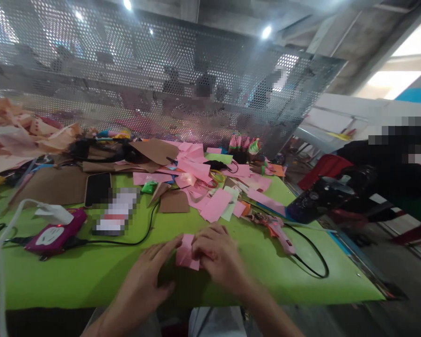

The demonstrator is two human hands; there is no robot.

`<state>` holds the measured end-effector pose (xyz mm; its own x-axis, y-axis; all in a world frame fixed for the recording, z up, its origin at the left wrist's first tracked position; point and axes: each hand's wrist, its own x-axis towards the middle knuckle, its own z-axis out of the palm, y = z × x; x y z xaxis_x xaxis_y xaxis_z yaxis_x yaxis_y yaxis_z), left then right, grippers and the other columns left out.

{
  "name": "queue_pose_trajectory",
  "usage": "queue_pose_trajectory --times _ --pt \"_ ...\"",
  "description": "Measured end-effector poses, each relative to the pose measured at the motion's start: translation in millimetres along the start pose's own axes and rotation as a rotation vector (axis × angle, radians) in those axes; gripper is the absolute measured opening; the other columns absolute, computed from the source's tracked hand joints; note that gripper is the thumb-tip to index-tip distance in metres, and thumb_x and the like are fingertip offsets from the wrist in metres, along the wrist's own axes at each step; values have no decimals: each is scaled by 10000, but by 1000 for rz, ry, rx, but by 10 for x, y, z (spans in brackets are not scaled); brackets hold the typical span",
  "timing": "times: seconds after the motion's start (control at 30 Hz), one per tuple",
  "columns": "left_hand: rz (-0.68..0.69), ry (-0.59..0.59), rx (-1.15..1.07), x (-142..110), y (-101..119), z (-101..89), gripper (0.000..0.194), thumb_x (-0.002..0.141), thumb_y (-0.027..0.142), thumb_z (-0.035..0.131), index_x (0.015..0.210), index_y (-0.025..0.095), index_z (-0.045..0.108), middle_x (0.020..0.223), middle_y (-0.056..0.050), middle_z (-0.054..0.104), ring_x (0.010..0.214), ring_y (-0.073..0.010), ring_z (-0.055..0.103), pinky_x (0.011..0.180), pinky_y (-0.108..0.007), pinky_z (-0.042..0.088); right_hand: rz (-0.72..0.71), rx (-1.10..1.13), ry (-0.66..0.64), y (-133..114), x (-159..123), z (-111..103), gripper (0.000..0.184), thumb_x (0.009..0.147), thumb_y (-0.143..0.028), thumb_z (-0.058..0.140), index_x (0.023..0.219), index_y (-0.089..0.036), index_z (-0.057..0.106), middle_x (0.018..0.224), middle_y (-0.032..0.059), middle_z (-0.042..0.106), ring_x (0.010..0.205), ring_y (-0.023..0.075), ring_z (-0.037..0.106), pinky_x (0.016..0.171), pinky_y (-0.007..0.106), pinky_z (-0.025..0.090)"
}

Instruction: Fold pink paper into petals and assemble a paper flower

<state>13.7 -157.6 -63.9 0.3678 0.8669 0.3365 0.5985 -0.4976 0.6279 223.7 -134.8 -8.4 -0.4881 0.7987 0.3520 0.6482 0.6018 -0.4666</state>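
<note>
A small piece of pink paper (186, 250) with crease lines lies on the green tabletop in front of me. My left hand (150, 269) is open, its fingers stretched out and their tips at the paper's left edge, the thumb held apart. Over the right side of the same paper, my right hand (215, 255) has its fingers curled and closed, and it covers part of the sheet. Right of that hand lies a pink glue gun (282, 236) with a black cord.
Pink paper pieces (215, 204) and brown card (174, 201) are heaped beyond my hands. A purple power strip (54, 236) with a white plug and two phones, one a black phone (97, 188), lie left. A perforated metal screen (143, 84) stands behind. A person (382, 154) sits at right.
</note>
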Motion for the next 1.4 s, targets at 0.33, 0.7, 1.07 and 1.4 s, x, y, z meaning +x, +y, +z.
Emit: queue_pose_trajectory --times 0.33,0.7,1.07,1.4 --pt "333 163 328 7 110 -46 495 749 -6 510 1111 299 654 1332 33 629 1239 -186 542 1115 -364 274 -128 178 259 103 -386 -85 240 825 -39 528 699 -241 561 1061 5 737 1049 208 584 891 386 479" --pt "479 195 326 -95 225 96 336 875 104 487 1128 271 633 874 43 732 990 -139 658 1201 -373 103 -81 72 223 175 -772 -87 195 826 -102 553 720 -257 500 996 -16 750 1050 209 642 1054 436 373" --pt "445 -269 277 -48 148 6 778 576 73 523 1327 271 488 1407 10 565 1187 -212 575 983 -374 456 11 -7 -66 300 -924 -138 330 870 -76 497 1078 -284 646 1153 30 700 1145 177 607 1069 386 354" --pt "381 -324 194 -54 47 -8 792 648 83 613 1379 350 468 1369 27 601 1148 -233 595 937 -382 449 7 -92 -255 300 -856 -195 428 899 -137 526 1270 -346 569 1308 -27 632 1289 168 486 1115 394 263"
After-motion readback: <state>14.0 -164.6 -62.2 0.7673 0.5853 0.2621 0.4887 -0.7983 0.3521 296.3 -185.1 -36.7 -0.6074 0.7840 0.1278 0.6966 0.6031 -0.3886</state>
